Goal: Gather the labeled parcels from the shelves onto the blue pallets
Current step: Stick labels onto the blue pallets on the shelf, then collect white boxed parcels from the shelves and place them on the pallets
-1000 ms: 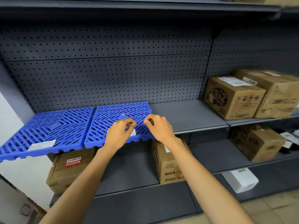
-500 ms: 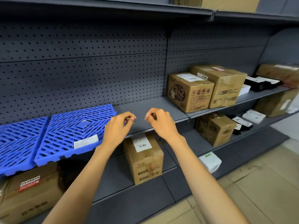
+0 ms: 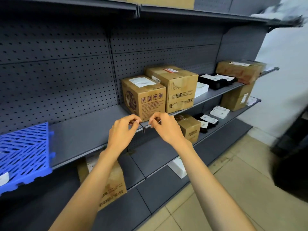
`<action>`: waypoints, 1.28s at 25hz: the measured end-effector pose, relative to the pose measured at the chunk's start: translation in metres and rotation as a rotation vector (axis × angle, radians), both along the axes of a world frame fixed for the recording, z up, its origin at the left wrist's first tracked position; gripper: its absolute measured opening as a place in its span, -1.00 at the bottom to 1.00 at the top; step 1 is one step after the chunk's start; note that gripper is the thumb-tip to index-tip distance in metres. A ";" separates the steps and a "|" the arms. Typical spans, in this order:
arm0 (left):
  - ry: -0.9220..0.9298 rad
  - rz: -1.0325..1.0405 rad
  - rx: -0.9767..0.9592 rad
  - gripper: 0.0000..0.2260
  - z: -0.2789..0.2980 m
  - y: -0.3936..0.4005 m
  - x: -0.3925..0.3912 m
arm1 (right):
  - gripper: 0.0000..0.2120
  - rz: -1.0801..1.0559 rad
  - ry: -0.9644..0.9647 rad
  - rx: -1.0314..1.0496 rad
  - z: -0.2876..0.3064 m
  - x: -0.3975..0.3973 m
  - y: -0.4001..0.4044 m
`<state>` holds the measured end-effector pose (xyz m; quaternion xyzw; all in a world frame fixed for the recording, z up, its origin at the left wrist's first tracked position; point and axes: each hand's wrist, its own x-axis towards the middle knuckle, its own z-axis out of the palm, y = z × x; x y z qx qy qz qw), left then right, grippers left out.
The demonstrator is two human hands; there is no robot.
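A blue pallet (image 3: 25, 154) lies on the middle shelf at the far left, partly cut off by the frame edge. Two labeled cardboard parcels stand on the same shelf to the right: a smaller one (image 3: 146, 99) in front and a taller one (image 3: 180, 87) behind it. My left hand (image 3: 123, 132) and my right hand (image 3: 164, 127) hover side by side in front of the shelf edge, just below the smaller parcel. Their fingers are loosely curled and hold nothing.
Black and white parcels (image 3: 216, 81) and another carton (image 3: 240, 70) sit farther right on the shelf. The lower shelf holds a carton (image 3: 191, 129), flat labeled packets (image 3: 218, 112) and a box (image 3: 113, 185) behind my left forearm. A white packet (image 3: 178, 167) sits at the bottom. Tiled floor lies right.
My view has swung right along the shelves. The blue pallets have slid to the left edge and the parcels now sit just beyond my hands. Both hands stay empty.
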<state>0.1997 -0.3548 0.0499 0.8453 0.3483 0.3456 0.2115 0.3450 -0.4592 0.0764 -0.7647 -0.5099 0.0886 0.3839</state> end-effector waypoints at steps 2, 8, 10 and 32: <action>-0.021 -0.036 -0.006 -0.88 0.002 -0.009 0.043 | -0.85 -0.029 -0.007 0.014 0.004 0.039 -0.010; -0.099 -0.171 -0.023 -0.87 0.006 -0.036 0.154 | -0.83 -0.104 -0.029 0.034 0.012 0.141 -0.047; -0.101 -0.201 -0.019 -0.87 0.008 -0.044 0.187 | -0.84 -0.135 -0.043 0.029 0.013 0.173 -0.060; 0.013 -0.419 -0.009 -0.69 0.008 -0.029 0.493 | -0.81 -0.425 -0.080 0.009 0.019 0.443 -0.081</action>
